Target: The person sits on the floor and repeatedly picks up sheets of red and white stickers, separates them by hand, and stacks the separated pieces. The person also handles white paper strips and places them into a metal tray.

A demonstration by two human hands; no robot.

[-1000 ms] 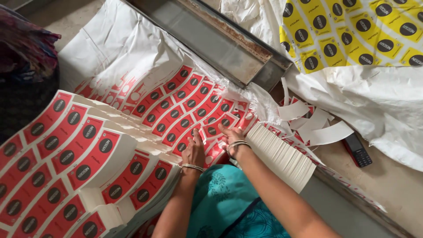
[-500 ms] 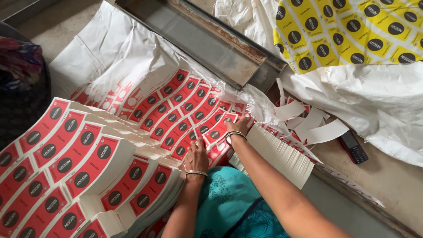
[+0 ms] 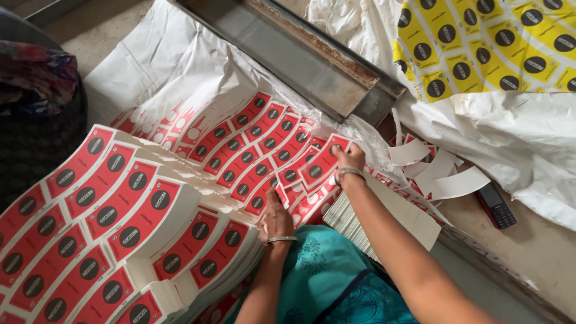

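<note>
Head view: looking down at both hands, working over red die-cut labels on a floor.
Right hand (image 3: 350, 161): pinching the near corner of a red sheet (image 3: 264, 150), fingers clamped together on its edge.
Left hand (image 3: 276, 219): lying flat on the sheet's lower end, fingers together, pressing down, clamped on nothing.
Red sheet: lying mid-floor on a white sack (image 3: 162, 78), rows of curved labels not yet broken out, just below the metal tray (image 3: 300, 54).
Done: standing at the left edge, tall stacks (image 3: 102, 222) of separated red labels, squared up in rows, by the look of it a good share already sorted.
More done: leaning against the right forearm, a white-edged bundle (image 3: 390, 219) of cut pieces.
Left: judging from the sheet under the hands and more red pieces showing beneath it, several sheets waiting; how many, cannot tell.
Scrap: lying right of the right hand, curled white offcuts (image 3: 438, 174).
Far right corner: spreading over another white sack, yellow sheets (image 3: 486, 42), untouched.
Right edge: resting near the offcuts, a dark phone (image 3: 495, 206).
Left corner: showing a patterned cloth (image 3: 36, 78).
</note>
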